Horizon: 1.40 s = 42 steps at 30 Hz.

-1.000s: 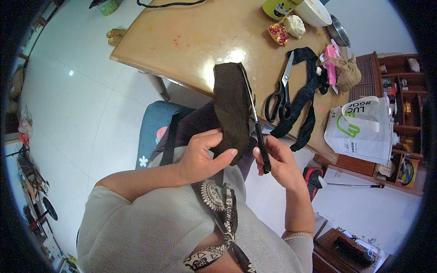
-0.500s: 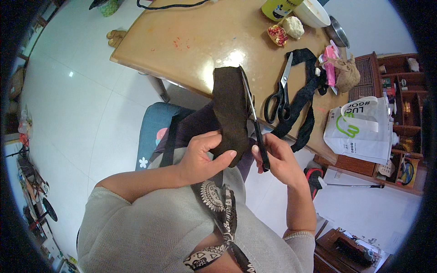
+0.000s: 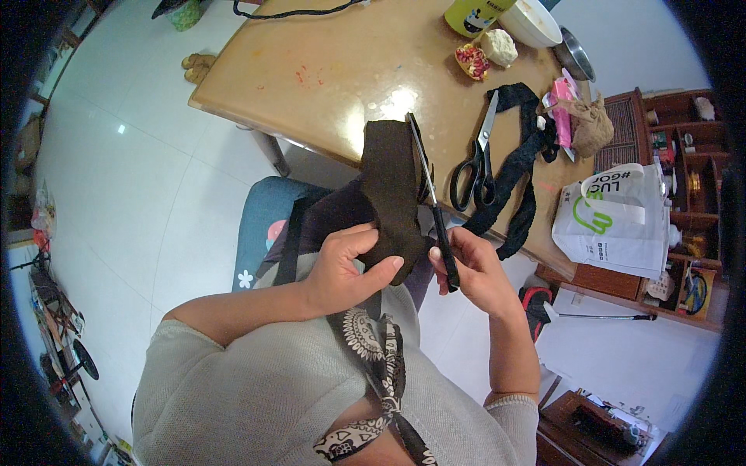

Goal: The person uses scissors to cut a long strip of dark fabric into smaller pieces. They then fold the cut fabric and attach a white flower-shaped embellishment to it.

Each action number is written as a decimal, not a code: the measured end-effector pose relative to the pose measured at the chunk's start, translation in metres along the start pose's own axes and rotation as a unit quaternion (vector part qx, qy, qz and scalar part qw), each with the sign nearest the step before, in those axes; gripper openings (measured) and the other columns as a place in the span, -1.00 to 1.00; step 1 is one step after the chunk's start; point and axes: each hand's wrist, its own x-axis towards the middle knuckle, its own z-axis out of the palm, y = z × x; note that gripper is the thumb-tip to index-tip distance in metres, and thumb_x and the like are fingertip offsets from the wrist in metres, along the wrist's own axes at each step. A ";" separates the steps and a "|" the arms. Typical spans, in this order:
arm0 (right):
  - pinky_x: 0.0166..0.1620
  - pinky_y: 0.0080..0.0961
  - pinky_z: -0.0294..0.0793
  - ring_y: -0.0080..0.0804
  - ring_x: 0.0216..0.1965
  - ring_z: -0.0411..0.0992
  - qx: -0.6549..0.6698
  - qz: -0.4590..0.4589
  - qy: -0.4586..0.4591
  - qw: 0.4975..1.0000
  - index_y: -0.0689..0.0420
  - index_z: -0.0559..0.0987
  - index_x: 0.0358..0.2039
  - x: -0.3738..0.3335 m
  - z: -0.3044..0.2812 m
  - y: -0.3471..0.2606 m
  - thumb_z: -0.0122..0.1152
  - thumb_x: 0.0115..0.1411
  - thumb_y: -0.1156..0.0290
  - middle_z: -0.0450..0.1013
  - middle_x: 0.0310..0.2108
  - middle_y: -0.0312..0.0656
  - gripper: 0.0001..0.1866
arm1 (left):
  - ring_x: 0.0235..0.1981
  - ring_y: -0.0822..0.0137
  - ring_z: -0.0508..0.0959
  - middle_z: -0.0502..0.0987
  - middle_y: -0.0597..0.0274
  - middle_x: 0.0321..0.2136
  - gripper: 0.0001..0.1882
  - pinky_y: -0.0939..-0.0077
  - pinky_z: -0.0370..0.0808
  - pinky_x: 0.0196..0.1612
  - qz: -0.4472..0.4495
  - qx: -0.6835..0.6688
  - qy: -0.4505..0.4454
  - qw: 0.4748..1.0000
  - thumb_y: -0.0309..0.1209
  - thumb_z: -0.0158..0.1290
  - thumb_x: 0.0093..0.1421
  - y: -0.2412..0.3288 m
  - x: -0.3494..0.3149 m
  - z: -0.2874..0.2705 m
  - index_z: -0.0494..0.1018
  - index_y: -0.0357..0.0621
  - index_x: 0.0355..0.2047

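A long piece of dark brown cloth [image 3: 392, 171] stretches from my lap up over the table's near edge. My left hand [image 3: 353, 264] grips its lower end between thumb and fingers. In my right hand [image 3: 475, 268] is a slim black-handled tool with a narrow metal blade [image 3: 424, 167], seen nearly edge-on, so its exact kind is unclear. The blade lies along the cloth's right edge, its tip pointing away from me. A thin dark strip shows beside the blade. To the right, black-handled scissors [image 3: 478, 159] rest on the table, partly over a black fabric band [image 3: 522, 175].
The tan table [image 3: 311, 58] holds an opened pomegranate [image 3: 472, 60], a pale lump [image 3: 499, 48], a yellow-green can [image 3: 470, 17], a white bowl [image 3: 535, 22] and a metal bowl [image 3: 573, 54]. A white bag [image 3: 610, 221] stands at its right edge, near wooden shelves [image 3: 691, 159].
The cloth's far edge has dropped slightly toward me, and its right edge has shifted a little left, away from the blade. Both hands keep nearly the same place and grip.
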 end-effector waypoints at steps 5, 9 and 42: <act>-0.63 -0.67 0.24 -0.64 -0.70 0.26 0.027 -0.008 -0.009 1.000 0.18 0.34 -0.48 0.002 -0.003 0.001 0.11 0.11 0.27 0.28 -0.71 -0.36 -0.75 | -0.51 0.41 0.42 0.43 0.11 -0.52 -0.89 0.58 0.36 -0.42 0.002 0.013 0.000 1.000 -0.53 0.03 -0.02 0.002 0.001 -0.001 0.39 -0.35 -0.48; -0.61 -0.67 0.25 -0.62 -0.69 0.27 0.064 -0.048 -0.022 0.997 0.16 0.33 -0.47 -0.002 -0.007 0.000 0.08 0.12 0.28 0.27 -0.71 -0.36 -0.77 | -0.41 0.49 0.44 0.47 0.21 -0.42 -0.82 0.60 0.38 -0.32 -0.020 -0.012 0.007 1.000 -0.50 0.02 0.02 0.007 0.001 -0.007 0.41 -0.31 -0.34; -0.36 -0.69 0.37 -0.65 -0.46 0.35 0.176 -0.350 0.114 0.913 0.20 0.30 -0.27 0.057 -0.041 -0.048 0.23 -0.04 0.49 0.42 -0.17 -0.10 -0.65 | -0.42 0.43 0.53 0.52 0.17 -0.40 -0.67 0.58 0.48 -0.29 -0.187 -0.174 -0.316 0.914 -0.49 0.02 -0.11 0.100 0.169 -0.078 0.39 -0.38 -0.27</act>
